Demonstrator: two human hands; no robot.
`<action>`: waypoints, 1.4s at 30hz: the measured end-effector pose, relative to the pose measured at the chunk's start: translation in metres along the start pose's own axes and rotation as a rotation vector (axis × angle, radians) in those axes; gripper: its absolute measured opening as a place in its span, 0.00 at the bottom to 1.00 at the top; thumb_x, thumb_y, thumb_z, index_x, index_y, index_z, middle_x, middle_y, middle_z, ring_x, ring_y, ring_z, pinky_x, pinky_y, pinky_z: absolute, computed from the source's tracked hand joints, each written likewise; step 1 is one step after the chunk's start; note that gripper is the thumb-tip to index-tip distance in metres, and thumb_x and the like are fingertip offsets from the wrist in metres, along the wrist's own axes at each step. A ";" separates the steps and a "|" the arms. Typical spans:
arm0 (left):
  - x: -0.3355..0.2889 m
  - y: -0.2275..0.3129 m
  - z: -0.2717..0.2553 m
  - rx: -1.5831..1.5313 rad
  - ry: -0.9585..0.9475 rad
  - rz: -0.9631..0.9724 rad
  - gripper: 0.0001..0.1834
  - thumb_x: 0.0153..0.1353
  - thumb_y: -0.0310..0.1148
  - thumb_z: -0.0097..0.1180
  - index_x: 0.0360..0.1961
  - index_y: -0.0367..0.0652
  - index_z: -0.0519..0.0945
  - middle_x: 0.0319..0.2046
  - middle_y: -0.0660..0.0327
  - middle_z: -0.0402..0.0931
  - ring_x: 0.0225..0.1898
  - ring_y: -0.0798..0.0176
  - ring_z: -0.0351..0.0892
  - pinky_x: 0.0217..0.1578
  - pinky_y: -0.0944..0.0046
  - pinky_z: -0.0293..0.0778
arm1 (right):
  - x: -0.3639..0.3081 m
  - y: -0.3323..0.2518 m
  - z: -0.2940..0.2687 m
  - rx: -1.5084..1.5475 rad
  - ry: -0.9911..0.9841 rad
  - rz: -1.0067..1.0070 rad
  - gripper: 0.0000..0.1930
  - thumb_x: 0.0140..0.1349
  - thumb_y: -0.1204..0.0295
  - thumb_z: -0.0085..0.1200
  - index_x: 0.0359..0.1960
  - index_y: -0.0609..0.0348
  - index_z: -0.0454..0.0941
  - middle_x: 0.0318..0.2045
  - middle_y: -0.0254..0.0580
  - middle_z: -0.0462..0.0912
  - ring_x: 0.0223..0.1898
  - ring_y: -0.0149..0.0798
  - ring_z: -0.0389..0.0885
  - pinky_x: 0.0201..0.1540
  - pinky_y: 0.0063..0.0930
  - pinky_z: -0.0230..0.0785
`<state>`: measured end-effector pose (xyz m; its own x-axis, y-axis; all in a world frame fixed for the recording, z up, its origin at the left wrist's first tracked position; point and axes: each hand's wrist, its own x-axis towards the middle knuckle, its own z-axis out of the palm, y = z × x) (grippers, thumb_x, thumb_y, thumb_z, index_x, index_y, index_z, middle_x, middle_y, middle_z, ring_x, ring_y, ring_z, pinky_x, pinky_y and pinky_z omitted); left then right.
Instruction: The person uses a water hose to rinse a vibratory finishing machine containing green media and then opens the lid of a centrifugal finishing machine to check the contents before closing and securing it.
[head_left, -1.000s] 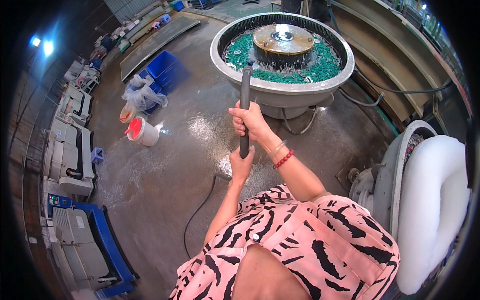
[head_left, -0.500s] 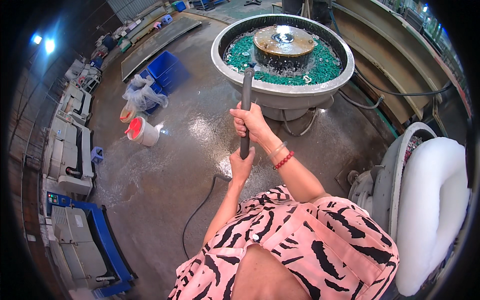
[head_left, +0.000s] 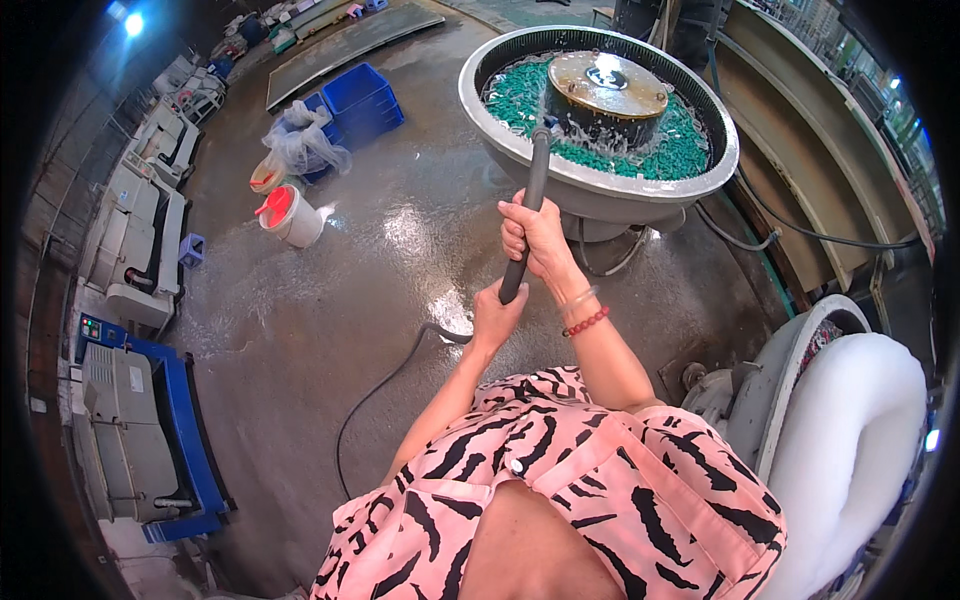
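Note:
Both my hands grip a dark hose [head_left: 535,180]. My right hand [head_left: 534,232], with a red bead bracelet at the wrist, is wrapped round its upper part. Below it, my left hand [head_left: 497,318] is closed round the lower part. The hose's tip reaches over the near rim of a large round grey tub [head_left: 598,192]. Green pieces [head_left: 640,165] fill the tub round a central drum [head_left: 605,85] with a wet, shiny lid. Water splashes beside the drum near the hose tip. From my left hand the hose trails down to the floor.
A white bucket [head_left: 296,222] with a red scoop stands at left, by blue crates [head_left: 362,105] and clear plastic bags [head_left: 300,140]. Grey machines [head_left: 120,225] line the left wall. Close on my right are another round tub [head_left: 790,372] and a thick white ring [head_left: 850,450]. The floor is wet.
My view has shifted, so most things sit differently in the picture. The hose leans further right, its tip now nearer the central drum. Both hands keep their grip.

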<state>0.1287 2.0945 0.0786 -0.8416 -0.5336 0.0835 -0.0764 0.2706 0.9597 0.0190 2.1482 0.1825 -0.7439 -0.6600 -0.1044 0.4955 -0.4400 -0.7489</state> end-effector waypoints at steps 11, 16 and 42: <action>0.000 0.006 0.001 -0.061 -0.017 -0.030 0.16 0.55 0.32 0.59 0.15 0.39 0.70 0.12 0.71 0.64 0.16 0.78 0.59 0.16 0.70 0.55 | 0.002 0.001 -0.002 -0.009 0.010 -0.008 0.11 0.57 0.78 0.53 0.27 0.52 0.61 0.11 0.29 0.60 0.07 0.24 0.57 0.08 0.21 0.49; 0.000 0.006 0.001 -0.055 -0.009 -0.054 0.14 0.56 0.33 0.57 0.18 0.35 0.72 0.11 0.67 0.66 0.16 0.76 0.63 0.18 0.67 0.61 | 0.003 0.001 0.000 -0.002 0.030 -0.012 0.12 0.57 0.78 0.54 0.30 0.52 0.60 0.11 0.29 0.60 0.08 0.25 0.57 0.08 0.21 0.49; -0.003 0.000 -0.001 -0.052 -0.002 0.000 0.16 0.56 0.34 0.59 0.16 0.40 0.70 0.11 0.71 0.66 0.14 0.77 0.63 0.15 0.71 0.59 | -0.002 0.003 0.000 0.030 0.017 0.011 0.12 0.57 0.78 0.54 0.29 0.52 0.60 0.12 0.29 0.61 0.08 0.25 0.58 0.08 0.21 0.49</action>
<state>0.1321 2.0952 0.0788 -0.8427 -0.5319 0.0832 -0.0483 0.2286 0.9723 0.0219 2.1475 0.1802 -0.7458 -0.6545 -0.1242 0.5167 -0.4507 -0.7280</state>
